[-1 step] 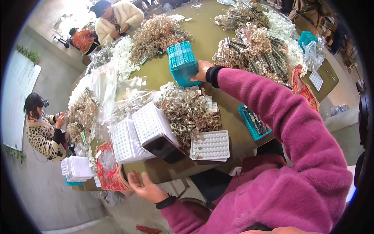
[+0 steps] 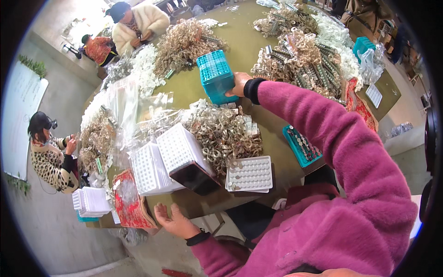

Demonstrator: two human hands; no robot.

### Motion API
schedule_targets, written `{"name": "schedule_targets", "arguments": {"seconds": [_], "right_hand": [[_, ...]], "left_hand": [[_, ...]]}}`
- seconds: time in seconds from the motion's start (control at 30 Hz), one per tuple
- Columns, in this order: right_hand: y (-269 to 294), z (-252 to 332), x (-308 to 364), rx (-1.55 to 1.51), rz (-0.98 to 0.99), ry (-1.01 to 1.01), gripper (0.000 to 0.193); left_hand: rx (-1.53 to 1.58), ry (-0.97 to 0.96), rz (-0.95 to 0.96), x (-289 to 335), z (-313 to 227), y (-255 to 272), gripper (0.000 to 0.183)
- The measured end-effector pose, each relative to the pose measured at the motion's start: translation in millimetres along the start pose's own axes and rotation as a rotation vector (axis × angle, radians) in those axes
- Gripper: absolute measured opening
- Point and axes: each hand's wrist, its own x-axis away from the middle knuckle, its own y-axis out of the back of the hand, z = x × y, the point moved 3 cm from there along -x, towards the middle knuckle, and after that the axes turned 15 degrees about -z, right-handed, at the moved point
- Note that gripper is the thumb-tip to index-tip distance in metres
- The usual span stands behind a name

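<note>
My right hand (image 2: 239, 84) reaches across the table and grips the right side of a tall teal stack of trays (image 2: 217, 76), which has round holes on top and clear wrap around it. The fingertips lie at its near right edge; the rest of the grip is hidden. My left hand (image 2: 177, 221) is open at the table's near edge, fingers apart, beside a red patterned cloth (image 2: 134, 198), holding nothing. Between the hands stand white stacks of dimpled trays (image 2: 182, 147), a dark flat box (image 2: 196, 177) leaning against them, and a white tray (image 2: 250, 173) with a few small discs.
Heaps of small curled beige pieces (image 2: 221, 131) cover much of the table, with another big heap (image 2: 300, 64) at the far right. A teal tray of dark pieces (image 2: 302, 145) lies under my right arm. Co-workers (image 2: 53, 152) sit along the left and far side.
The whole view has shifted very slightly. My left hand sits a touch lower and further right; my right hand keeps its grip on the teal stack of trays.
</note>
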Motion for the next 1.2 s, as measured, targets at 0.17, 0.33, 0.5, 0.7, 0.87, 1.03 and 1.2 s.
{"name": "schedule_targets", "arguments": {"seconds": [0.17,0.33,0.5,0.7,0.87,1.03,1.2], "right_hand": [[1.3,-1.3,-16.4,-0.018,0.000,-0.008,0.061],[-6.1,-3.4,-29.9,0.017,-0.076,0.075,0.054],[-12.9,1.9,-39.6,0.063,-0.133,0.084,0.053],[16.3,8.2,-17.0,0.198,0.158,-0.155,0.044],[46.4,51.4,44.9,-0.351,0.270,0.001,0.024],[58.2,106.7,151.4,-0.815,0.628,0.109,0.029],[29.9,137.6,217.8,-0.570,0.338,0.259,0.075]], "left_hand": [[0.105,-0.059,0.149,-20.6,58.0,-15.4,0.067],[0.138,-0.038,0.352,-44.1,65.0,-31.7,0.073],[0.062,-0.077,0.330,-45.6,65.2,-38.6,0.078],[-0.054,-0.163,0.252,-22.8,57.9,-43.8,0.102],[-0.064,-0.289,0.204,-17.6,62.0,-48.0,0.107],[-0.063,-0.365,0.207,-22.0,66.1,-52.7,0.113],[-0.023,-0.347,0.229,-22.5,61.3,-54.5,0.117]]}}
